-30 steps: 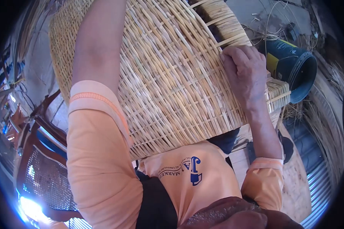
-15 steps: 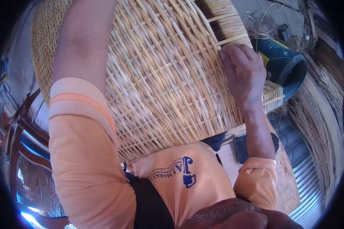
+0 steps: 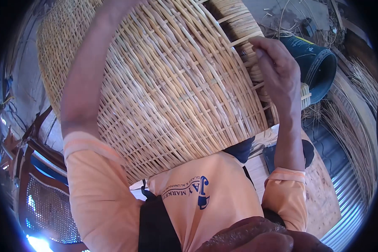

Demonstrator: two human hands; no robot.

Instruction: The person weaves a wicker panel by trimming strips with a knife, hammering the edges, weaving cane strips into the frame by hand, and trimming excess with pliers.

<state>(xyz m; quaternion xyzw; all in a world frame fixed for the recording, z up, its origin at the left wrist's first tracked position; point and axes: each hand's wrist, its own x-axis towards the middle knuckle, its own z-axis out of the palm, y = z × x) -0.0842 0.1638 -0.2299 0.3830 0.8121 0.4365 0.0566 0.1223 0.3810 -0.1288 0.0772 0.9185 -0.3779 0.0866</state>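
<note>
A large woven cane basket (image 3: pixel 164 88) fills the middle of the view and rests against my orange shirt. My right hand (image 3: pixel 281 67) is at the basket's right edge, its fingers curled beside a pale flat stake (image 3: pixel 242 40) that crosses the gap there. Thumb and index finger point toward that stake. I cannot make out what lies between them. My left forearm reaches up over the basket, and my left hand (image 3: pixel 124 4) is at the top edge of the view. It is blurred and cut off, so its fingers do not show.
Beyond the woven edge is a coiled cane band (image 3: pixel 235 21). A dark green bucket (image 3: pixel 319 69) lies on its side at right. Loose cane strips (image 3: pixel 344 126) and corrugated sheet (image 3: pixel 348 214) are further right. A chair with a perforated back (image 3: pixel 50 210) stands at lower left.
My right hand has moved up and right, away from the woven edge, and its thumb now shows. My left arm has shifted, bringing the hand partly into view. The basket has tilted and slid slightly left.
</note>
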